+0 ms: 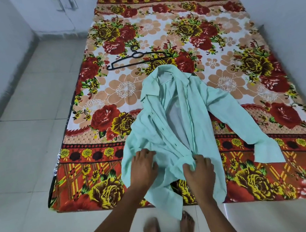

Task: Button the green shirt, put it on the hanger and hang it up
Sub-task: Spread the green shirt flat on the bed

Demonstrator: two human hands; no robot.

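- At the bottom, two bare feet [168, 227] stand on the pale tiled floor [25, 161], just before the edge of the bed.
- The left hand [145, 168] lies on the lower left part of the green shirt [167, 125]; its fingers [147, 155] are curled and press on the cloth, but a real grip I cannot tell.
- The right hand [199, 170] is on the lower front edge, its fingers bent and pinching a fold of the cloth.
- The shirt lies open and unbuttoned on the flowered bedsheet [110, 93], collar far from the person, one sleeve spread to the right.
- Beyond the collar, a black hanger [137, 60] lies flat on the sheet, apart from the shirt.
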